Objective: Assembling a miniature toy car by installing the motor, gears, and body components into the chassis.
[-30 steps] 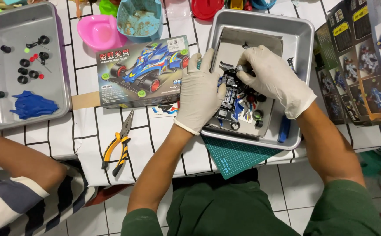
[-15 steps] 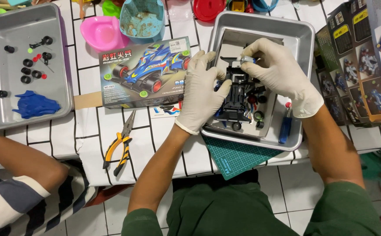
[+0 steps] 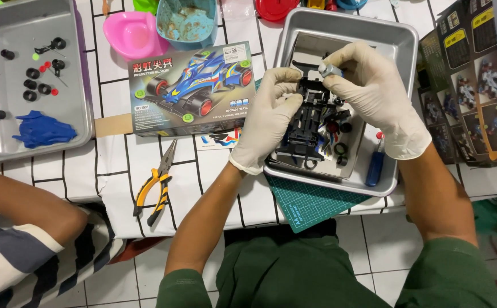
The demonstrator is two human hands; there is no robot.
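Observation:
Both my hands wear white gloves and work over a metal tray (image 3: 394,43). My left hand (image 3: 268,117) grips the left side of a black toy-car chassis (image 3: 310,122), held above the tray. My right hand (image 3: 376,94) pinches a small silver motor (image 3: 331,70) at the chassis's far end. Under the chassis lie small black wheels and loose parts (image 3: 339,149). A blue-handled screwdriver (image 3: 375,164) rests in the tray's right side.
A toy-car kit box (image 3: 191,88) lies left of the tray, and yellow-handled pliers (image 3: 156,183) below it. A second tray (image 3: 9,131) at the left holds black wheels and a blue car body (image 3: 43,130). Another person's arm (image 3: 26,202) rests at lower left. A green cutting mat (image 3: 308,202) sticks out under my tray.
My hands lifted the chassis out of the parts pile and turned it. My right hand moved up to the chassis's far end, now pinching the silver motor.

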